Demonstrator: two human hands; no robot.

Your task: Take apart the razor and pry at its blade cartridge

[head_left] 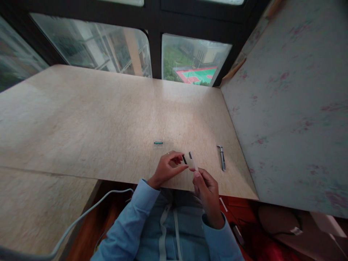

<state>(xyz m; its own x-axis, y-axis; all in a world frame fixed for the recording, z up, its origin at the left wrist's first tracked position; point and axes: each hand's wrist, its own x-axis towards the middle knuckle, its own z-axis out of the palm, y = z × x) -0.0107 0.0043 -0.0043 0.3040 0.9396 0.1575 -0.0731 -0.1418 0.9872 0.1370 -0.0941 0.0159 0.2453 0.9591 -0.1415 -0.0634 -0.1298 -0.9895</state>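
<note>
Left hand (172, 166) half-curled, thumb and fingertips pinching small dark strip (184, 159) over pale tabletop (108, 127). Right hand (205, 185) closed round slim white-handled tool (194, 161), dark head just beside strip. Green-topped piece (158, 143) lying beyond left hand; silvery razor-like tool (222, 159) off to right.

The desk (89, 119) is offering room left of the left hand (169, 169); a grey tool (222, 159) and wall (288, 116) are obstructing rightward passage.
</note>
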